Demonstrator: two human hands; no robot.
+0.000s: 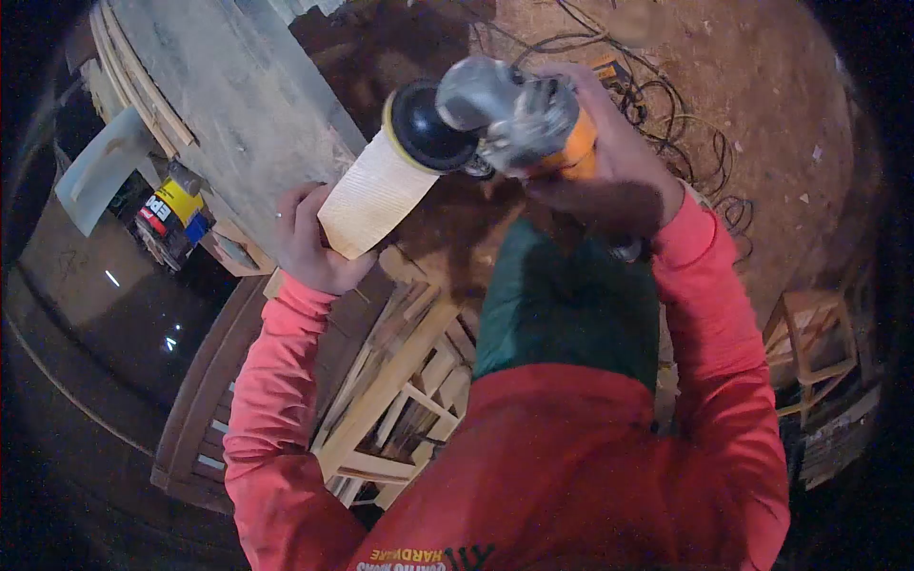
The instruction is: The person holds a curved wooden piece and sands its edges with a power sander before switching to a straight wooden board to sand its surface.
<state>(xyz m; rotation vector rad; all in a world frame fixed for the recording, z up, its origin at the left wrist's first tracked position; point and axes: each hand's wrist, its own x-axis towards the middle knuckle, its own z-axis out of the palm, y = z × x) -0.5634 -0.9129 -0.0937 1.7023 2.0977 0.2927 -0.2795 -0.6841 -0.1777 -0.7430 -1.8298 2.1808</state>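
Observation:
My left hand [309,243] grips the lower end of a pale wooden block [376,195] and holds it tilted up to the right. My right hand [600,171] is closed around an orange and grey angle grinder [519,119]. Its black sanding disc [424,128] presses against the upper end of the wooden block. Red sleeves cover both arms.
A large rough plank [224,90] leans at the upper left, with a glue tin [171,214] below it. Pale wooden frame pieces [400,381] lie stacked under my arms. Cables [681,114] trail over the dirt floor at the upper right. A small wooden stool [814,333] stands at the right.

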